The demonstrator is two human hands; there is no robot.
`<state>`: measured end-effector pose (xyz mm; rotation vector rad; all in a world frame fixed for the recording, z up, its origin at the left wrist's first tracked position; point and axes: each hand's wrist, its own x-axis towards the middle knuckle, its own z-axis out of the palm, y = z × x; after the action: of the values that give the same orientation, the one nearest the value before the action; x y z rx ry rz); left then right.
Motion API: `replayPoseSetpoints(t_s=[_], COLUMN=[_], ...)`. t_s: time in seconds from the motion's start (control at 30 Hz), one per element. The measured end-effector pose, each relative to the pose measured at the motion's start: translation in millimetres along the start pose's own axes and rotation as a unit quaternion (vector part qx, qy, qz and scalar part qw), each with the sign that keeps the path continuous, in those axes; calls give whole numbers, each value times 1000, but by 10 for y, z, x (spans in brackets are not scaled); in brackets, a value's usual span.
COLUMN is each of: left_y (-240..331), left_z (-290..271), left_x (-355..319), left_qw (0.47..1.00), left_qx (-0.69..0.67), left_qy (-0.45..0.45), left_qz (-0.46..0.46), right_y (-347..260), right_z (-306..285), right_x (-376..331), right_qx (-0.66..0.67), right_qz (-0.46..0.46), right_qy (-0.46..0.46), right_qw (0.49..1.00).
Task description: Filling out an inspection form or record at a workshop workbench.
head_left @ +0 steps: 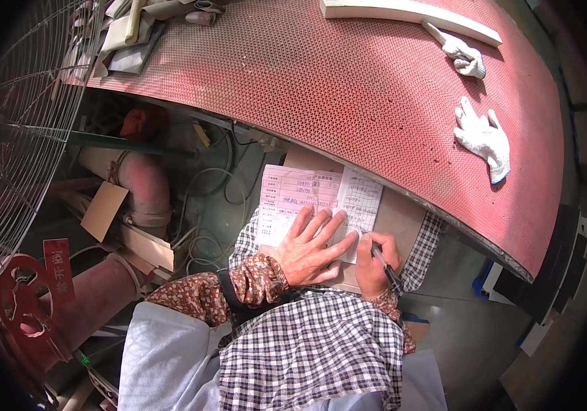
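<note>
My left hand (310,250) lies flat with its fingers spread, pressing on a pink printed form (290,185) and the edge of a small notebook (362,198) beside it. Handwriting covers parts of both papers. In my right hand (379,264) is a dark pen (387,268), its tip end close to the notebook's lower part. Both papers rest on a brown board (399,218) over my lap, below the edge of the red table. A checked apron (310,349) covers my lap, and patterned sleeves reach to my wrists.
The red perforated table (293,82) stretches ahead; two white gloves (483,137) and a pale curved bar (410,12) lie on it. Scraps (129,38) pile at far left. A wire fan guard (19,123), a red handwheel (25,296) and pipes (144,181) stand at left.
</note>
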<state>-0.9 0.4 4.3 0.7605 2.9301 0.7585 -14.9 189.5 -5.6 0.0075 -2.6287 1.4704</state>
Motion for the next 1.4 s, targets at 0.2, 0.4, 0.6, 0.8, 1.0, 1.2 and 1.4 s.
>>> replayPoseSetpoints(t_s=[0.2, 0.4, 0.6, 0.8, 1.0, 1.2, 1.4], left_y=[3, 3, -5, -5, 3, 5, -13], left_z=[24, -5, 10, 17, 26, 22, 13], left_x=[-7, 5, 2, 2, -8, -18, -32], left_qw=[1000, 1000, 1000, 1000, 1000, 1000, 1000], left_qx=[5, 9, 6, -1, 2, 1, -2], left_qy=[-1, -16, 6, 6, 10, 1, -3], left_qz=[1, -1, 2, 1, -1, -2, 8], right_y=[-15, -21, -19, -27, -34, -22, 53], right_z=[-7, -6, -4, -11, -15, -10, 15], right_x=[14, 12, 4, 0, 0, -2, -45], right_qx=[-6, 1, -3, -5, -10, 8, 23], right_qz=[-6, -1, 4, 4, 6, -10, 9], right_qy=[-3, -6, -3, -3, -4, 22, 48], right_qw=[1000, 1000, 1000, 1000, 1000, 1000, 999])
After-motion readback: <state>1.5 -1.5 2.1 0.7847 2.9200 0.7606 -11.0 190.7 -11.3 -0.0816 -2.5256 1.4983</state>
